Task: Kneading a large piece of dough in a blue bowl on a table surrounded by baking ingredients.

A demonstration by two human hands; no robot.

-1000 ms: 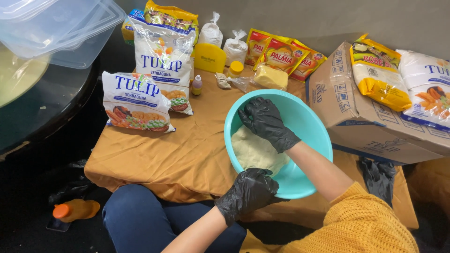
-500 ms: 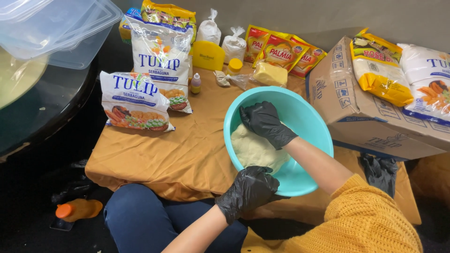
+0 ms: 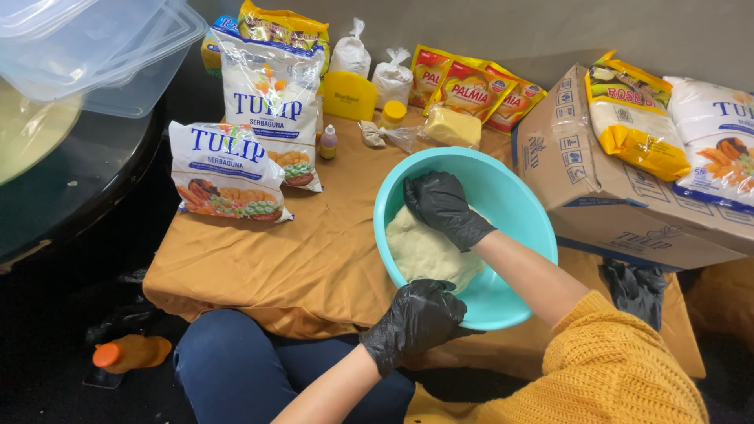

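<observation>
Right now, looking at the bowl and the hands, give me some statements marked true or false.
1. The right hand presses the dough inside the teal bowl. True.
2. The left hand is bare. False: it wears a black glove.
3. The left hand grips the bowl's near rim. True.
4. The bowl rests on the cardboard box. False: it sits on the tan cloth.

A low table under an orange cloth (image 3: pixel 259 259) carries the lot. On it sit a teal bowl (image 3: pixel 514 212), two white flour bags (image 3: pixel 271 102), a small bottle (image 3: pixel 328 143), a yellow scraper (image 3: pixel 349 96), a butter block (image 3: pixel 452 126), red-yellow sachets (image 3: pixel 467 90) and a cardboard box (image 3: pixel 581 173). An orange-capped bottle (image 3: pixel 129 353) lies on the dark floor (image 3: pixel 47 377) beside it.
</observation>
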